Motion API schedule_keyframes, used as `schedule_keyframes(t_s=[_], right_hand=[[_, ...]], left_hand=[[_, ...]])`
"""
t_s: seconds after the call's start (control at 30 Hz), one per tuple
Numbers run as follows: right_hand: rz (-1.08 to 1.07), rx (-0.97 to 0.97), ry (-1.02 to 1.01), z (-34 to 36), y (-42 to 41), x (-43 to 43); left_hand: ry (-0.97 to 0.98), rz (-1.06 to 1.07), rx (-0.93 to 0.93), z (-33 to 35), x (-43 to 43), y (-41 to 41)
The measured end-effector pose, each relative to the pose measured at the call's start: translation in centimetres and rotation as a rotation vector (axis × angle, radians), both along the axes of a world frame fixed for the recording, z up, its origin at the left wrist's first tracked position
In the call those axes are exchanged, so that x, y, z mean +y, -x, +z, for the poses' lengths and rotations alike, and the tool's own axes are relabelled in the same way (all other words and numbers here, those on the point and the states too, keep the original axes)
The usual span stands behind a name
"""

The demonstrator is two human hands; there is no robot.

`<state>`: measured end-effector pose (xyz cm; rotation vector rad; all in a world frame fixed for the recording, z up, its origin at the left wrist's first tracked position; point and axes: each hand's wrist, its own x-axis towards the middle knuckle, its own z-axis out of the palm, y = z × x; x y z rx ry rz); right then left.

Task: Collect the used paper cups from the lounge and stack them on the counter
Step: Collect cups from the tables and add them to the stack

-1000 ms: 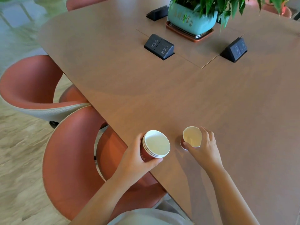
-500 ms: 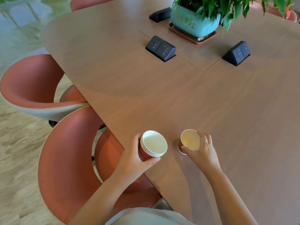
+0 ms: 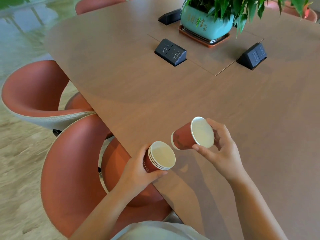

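My left hand grips a stack of red paper cups with white insides, held at the near edge of the brown table. To its right my right hand holds a single red paper cup by its rim, thumb below and fingers above. That cup is lifted off the table and tilted, its mouth turned toward me and its base pointing left, just above and right of the stack.
Two black socket boxes rise from the table's middle, a third behind. A teal plant pot stands on a tray at the back. Red shell chairs crowd the table's left side.
My right hand has lifted the single cup off the table and tipped it sideways toward the stack. The left hand keeps the stack in about the same place.
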<state>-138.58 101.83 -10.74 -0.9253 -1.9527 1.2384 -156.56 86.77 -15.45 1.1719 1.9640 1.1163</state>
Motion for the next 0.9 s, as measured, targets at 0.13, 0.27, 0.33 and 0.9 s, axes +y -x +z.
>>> schedule_keyframes(t_s=[0.13, 0.27, 0.33, 0.9], right_hand=[[0.12, 0.054, 0.041, 0.6, 0.4, -0.7], [0.219, 0.05, 0.05, 0.7, 0.8, -1.4], [0.252, 0.028, 0.056, 0.8, 0.9, -1.7], [0.443, -0.136, 0.129, 0.0, 1.8, -2.6]], left_hand=[[-0.004, -0.024, -0.002, 0.2, -0.1, 0.1], [-0.029, -0.03, -0.016, 0.6, -0.1, 0.0], [-0.044, -0.035, -0.015, 0.9, 0.0, -0.2], [-0.147, -0.028, 0.105, 1.2, 0.3, -0.9]])
